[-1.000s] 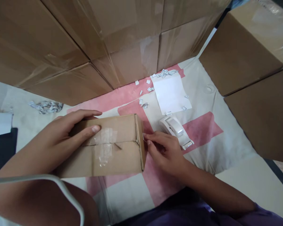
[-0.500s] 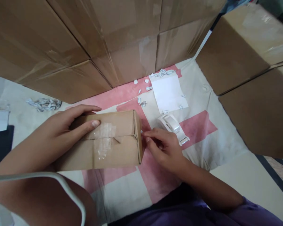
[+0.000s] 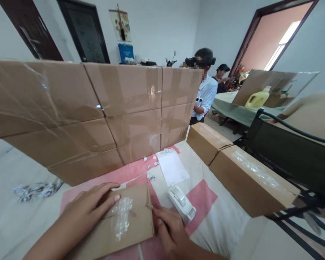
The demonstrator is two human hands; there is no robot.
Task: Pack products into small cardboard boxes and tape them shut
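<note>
A small cardboard box (image 3: 138,216) with clear tape across its top lies in front of me. My left hand (image 3: 89,207) is wrapped over its far left side, the thumb on top near the tape. At the box's right end is my right hand (image 3: 172,227), its fingers pinched close against the end face. Whatever those fingertips hold, if anything, is hidden. Just beyond that hand a white, tape-dispenser-like device (image 3: 181,204) rests on the pink and white cloth (image 3: 206,198). Farther back lies a white paper sheet (image 3: 172,168) beside several small paper bits (image 3: 151,177).
A wall of taped cartons (image 3: 135,112) rises behind the cloth. Two low cartons (image 3: 249,184) line the right side, with a dark folding chair (image 3: 287,155) beyond. A crumpled strip (image 3: 38,189) lies at left. Co-workers sit farther off, one in a light shirt (image 3: 208,90).
My view has tilted up, bringing the room and co-workers into sight. The box and both hands now appear lower in the picture, my right hand still at the box's end.
</note>
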